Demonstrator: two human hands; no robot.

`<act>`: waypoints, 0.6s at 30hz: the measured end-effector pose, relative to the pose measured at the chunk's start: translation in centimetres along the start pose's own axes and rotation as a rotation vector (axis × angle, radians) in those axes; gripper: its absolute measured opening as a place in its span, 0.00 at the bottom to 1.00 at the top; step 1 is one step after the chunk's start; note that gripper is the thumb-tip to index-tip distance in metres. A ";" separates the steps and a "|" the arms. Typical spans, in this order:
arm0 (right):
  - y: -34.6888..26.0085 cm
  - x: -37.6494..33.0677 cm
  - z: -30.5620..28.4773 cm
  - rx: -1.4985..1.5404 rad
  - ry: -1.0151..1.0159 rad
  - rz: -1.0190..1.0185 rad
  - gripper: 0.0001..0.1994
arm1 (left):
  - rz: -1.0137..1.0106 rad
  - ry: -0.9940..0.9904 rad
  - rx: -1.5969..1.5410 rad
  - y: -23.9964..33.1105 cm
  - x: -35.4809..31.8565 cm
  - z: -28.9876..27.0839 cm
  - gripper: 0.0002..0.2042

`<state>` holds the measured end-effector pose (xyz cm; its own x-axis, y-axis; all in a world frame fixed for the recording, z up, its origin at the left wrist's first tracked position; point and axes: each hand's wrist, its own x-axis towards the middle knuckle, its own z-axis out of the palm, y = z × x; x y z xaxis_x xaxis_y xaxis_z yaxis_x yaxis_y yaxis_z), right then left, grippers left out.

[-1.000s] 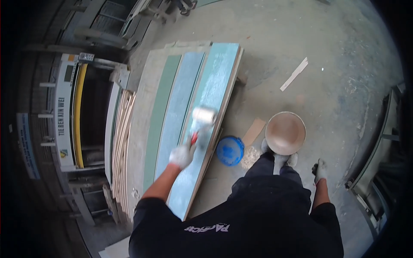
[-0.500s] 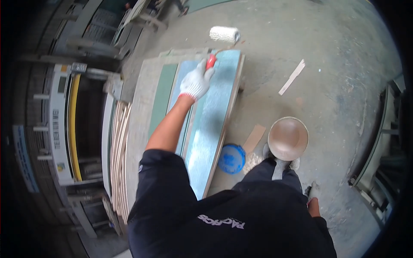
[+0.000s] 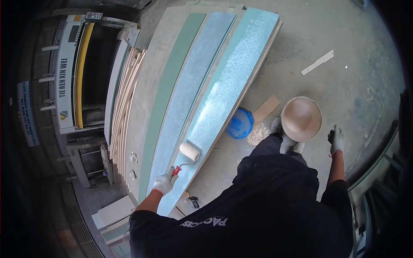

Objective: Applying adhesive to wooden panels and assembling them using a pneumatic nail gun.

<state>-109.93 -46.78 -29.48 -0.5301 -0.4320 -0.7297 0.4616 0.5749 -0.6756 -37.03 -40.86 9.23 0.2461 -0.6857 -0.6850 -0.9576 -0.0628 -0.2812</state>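
Note:
My left hand (image 3: 164,183), in a white glove, grips the red handle of a paint roller (image 3: 189,152). The white roller head rests on the near end of a long pale blue-green board (image 3: 232,81) that glistens with a wet coating. A second coated board (image 3: 189,90) and a plain green strip (image 3: 167,94) lie beside it on a stack of panels. My right hand (image 3: 336,139), also gloved, hangs free at my side over the concrete floor and holds nothing.
A round brownish basin (image 3: 301,118) and a blue lid (image 3: 240,123) sit on the floor by my feet, with a cardboard scrap (image 3: 266,108) and a wood strip (image 3: 317,62) nearby. A press machine (image 3: 79,73) and stacked thin veneers (image 3: 124,99) stand on the left.
My left hand pushed the roller out to the far end of the board, then drew it back to the near end. My right hand stayed at my side.

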 end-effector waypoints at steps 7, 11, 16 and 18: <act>3.0 -5.7 -1.0 0.013 0.044 0.032 0.20 | 0.285 0.217 0.003 20.4 19.8 -20.5 0.29; 7.5 -9.4 -3.1 0.078 0.193 0.113 0.22 | 0.556 0.447 -0.011 33.3 32.0 -34.7 0.24; 13.5 -11.6 -6.2 0.145 0.287 0.214 0.23 | 0.569 0.483 0.039 43.1 34.1 -41.8 0.24; 14.6 -11.5 -5.7 0.110 0.300 0.233 0.22 | 0.595 0.486 0.049 40.3 33.8 -38.8 0.25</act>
<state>-101.15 -29.46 -30.33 -0.5791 -0.0668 -0.8125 0.6591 0.5482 -0.5148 -73.11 -94.70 0.85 -0.4124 -0.8365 -0.3609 -0.8977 0.4405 0.0047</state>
